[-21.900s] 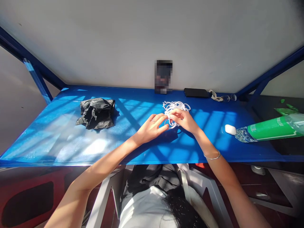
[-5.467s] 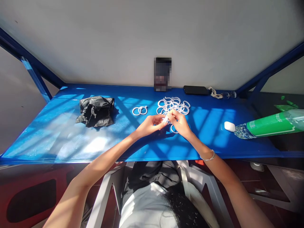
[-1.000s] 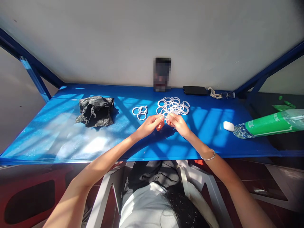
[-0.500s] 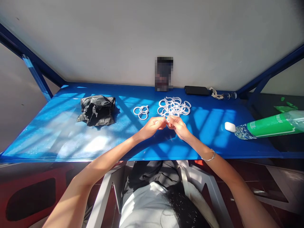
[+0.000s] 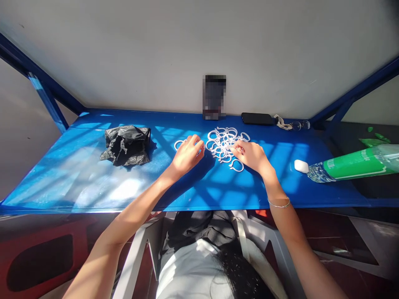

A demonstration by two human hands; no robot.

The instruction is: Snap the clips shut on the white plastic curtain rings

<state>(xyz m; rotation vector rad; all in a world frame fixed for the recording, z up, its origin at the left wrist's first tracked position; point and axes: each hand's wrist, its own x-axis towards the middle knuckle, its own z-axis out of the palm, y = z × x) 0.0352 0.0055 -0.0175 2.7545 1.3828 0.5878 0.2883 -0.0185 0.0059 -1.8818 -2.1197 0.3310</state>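
White plastic rings with small knobs lie in a pile (image 5: 222, 143) on the blue table (image 5: 215, 193). My left hand (image 5: 187, 154) is over the small separate group of rings (image 5: 178, 144) to the left, covering most of it. Its fingers are curled, and part of a white ring shows at their right side. At the right of the pile, my right hand (image 5: 253, 155) has thumb and forefinger pinched together on a white ring among the others. One ring (image 5: 237, 165) lies at the pile's near edge, just below the right fingers.
A crumpled black plastic bag (image 5: 126, 145) sits open on the left. Along the back are a blurred upright dark object (image 5: 214, 97), a black phone (image 5: 258, 118) and glasses (image 5: 301, 125). On the right, a small white case (image 5: 301, 166) touches a lying green-labelled bottle (image 5: 352, 164).
My hands were together in front of the pile and have parted. The left has moved left to the small group; the right has moved right and up to the pile.
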